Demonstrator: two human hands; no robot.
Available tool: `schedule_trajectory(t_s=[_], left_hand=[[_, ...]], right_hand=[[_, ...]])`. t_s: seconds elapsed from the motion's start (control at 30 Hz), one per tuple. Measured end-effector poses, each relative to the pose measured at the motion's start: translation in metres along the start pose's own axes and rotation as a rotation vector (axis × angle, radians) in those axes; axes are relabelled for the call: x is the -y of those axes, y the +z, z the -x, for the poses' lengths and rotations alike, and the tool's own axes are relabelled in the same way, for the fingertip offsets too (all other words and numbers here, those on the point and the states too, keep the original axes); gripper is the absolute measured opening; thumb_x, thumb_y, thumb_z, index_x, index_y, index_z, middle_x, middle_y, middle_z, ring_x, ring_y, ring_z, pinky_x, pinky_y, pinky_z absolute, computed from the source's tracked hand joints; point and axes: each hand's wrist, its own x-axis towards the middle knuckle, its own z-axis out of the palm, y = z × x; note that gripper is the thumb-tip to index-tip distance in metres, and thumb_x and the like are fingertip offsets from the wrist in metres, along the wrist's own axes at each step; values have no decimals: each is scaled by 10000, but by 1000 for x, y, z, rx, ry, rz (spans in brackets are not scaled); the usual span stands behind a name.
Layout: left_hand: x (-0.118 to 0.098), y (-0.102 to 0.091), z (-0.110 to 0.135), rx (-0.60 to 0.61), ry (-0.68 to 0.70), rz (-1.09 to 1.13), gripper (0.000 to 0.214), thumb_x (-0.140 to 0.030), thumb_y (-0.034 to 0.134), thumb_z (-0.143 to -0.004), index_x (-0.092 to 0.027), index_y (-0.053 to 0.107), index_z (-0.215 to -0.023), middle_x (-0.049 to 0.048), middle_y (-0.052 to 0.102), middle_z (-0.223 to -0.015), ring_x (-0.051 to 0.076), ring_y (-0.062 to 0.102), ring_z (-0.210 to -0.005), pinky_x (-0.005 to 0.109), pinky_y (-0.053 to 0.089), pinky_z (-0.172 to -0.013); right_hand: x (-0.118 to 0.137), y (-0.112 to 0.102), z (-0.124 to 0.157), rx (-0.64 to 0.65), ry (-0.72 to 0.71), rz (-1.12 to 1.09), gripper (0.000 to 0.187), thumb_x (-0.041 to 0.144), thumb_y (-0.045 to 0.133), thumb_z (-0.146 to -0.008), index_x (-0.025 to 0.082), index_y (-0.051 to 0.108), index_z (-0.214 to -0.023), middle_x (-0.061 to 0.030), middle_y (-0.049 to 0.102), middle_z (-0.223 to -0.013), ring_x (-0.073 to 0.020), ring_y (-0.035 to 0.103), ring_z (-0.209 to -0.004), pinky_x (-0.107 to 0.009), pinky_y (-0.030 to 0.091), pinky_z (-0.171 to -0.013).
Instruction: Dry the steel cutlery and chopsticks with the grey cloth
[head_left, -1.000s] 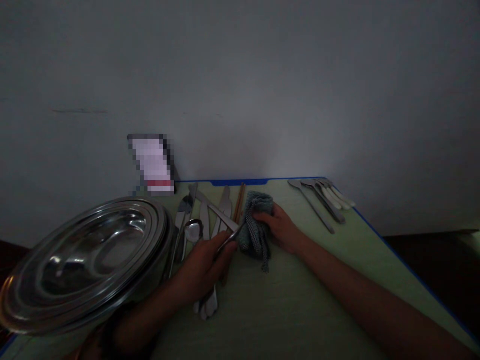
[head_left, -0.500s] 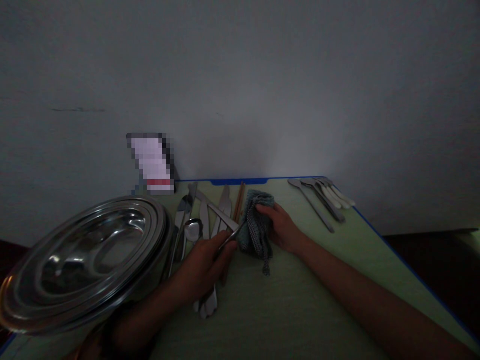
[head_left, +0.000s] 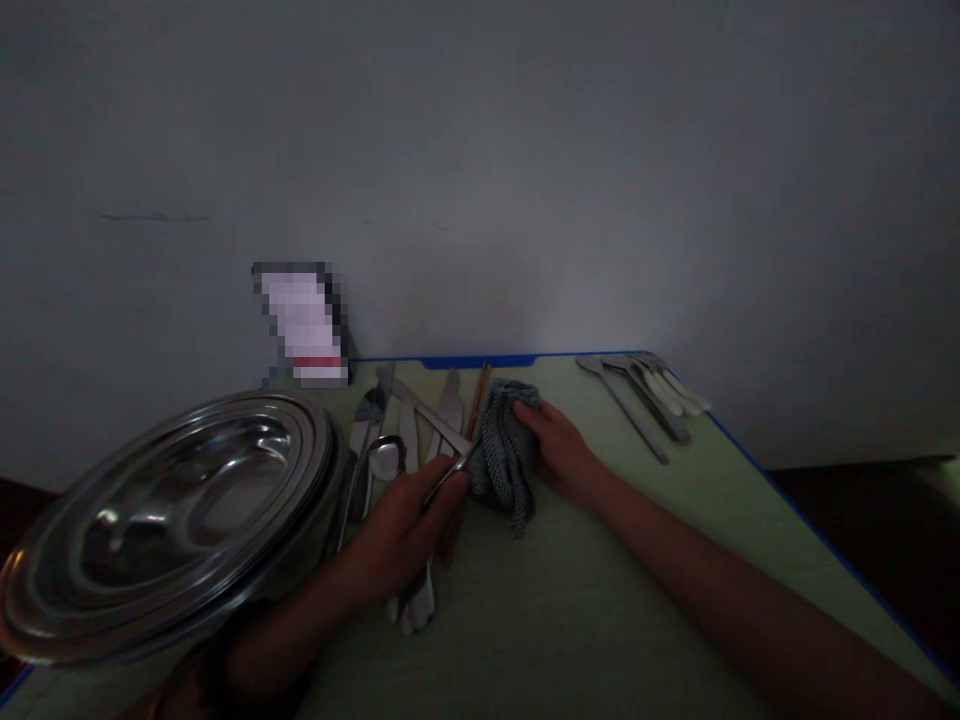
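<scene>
Green tabletop (head_left: 585, 610); cloth (head_left: 501, 460) bunched in right fingers (head_left: 534, 417)

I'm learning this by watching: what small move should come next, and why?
Probably slide the cloth along the metal utensil: the right hand holds the cloth bunched against it, hiding its far end, while the left hand grips it.

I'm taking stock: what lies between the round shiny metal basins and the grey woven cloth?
The head view shows silver metal cutlery, brown wooden chopsticks and the left hand holding a slim metal utensil.
</scene>
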Motion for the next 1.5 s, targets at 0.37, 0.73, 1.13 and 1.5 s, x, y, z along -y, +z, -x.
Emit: schedule_trajectory(t_s=[0.37, 0.73, 1.13, 1.5], left_hand=[[-1, 0, 0, -9, 11, -31, 275, -336, 339, -908, -190, 459, -709, -38, 478, -573, 95, 451, -519, 218, 367, -465], [3, 1, 0, 66, -18, 37, 296, -360, 316, -930, -191, 440, -720, -60, 483, -527, 84, 487, -472, 196, 387, -460], [-2, 0, 0, 55, -2, -2, 318, -359, 313, -929, -196, 449, -693, -52, 500, -528, 97, 501, -497, 209, 391, -497], [-2, 0, 0, 58, -2, 46, 323, -359, 309, -931, -192, 444, -689, -57, 493, -514, 89, 486, -474, 202, 379, -480]], right_hand=[[1, 1, 3, -72, -54, 109, 224, 378, 680, -690, 215, 647, -840, 0, 671, -824, -166, 610, -774, -343, 459, -790], [6, 5, 0, -15, 83, -114, 348, 560, 554, -724, 233, 622, -822, -38, 686, -798, -226, 600, -931, -395, 460, -833], [0, -3, -5, -212, -31, -54, 255, 439, 607, -697, 227, 594, -837, -2, 674, -852, -211, 583, -918, -358, 434, -834], [-1, -4, 4, -192, -209, 239, 329, 526, 496, -765, 265, 669, -866, 17, 676, -956, -206, 522, -1066, -352, 344, -956]])
